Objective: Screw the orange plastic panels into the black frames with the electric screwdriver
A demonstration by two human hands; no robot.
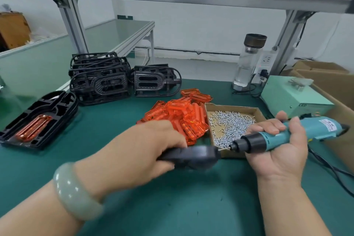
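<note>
left hand (141, 151) grips frame (191, 156) | right hand (277, 140) grips screwdriver (287, 136), screw (223, 148) on bit | risk: screw drops if tip jolts

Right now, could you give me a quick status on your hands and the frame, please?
Left hand grips black frame, blurred. Right hand holds electric screwdriver, tip at frame's edge. Nothing between tip and frame.

The orange panels (178, 115) are glossy, translucent plastic; the black frames (99, 80) look like matt moulded plastic. Shiny metal screws (229, 122) fill a plain cardboard tray (210, 108). The desk (172, 197) wears a matt green mat. The bangle (74, 191) is smooth and polished.
</note>
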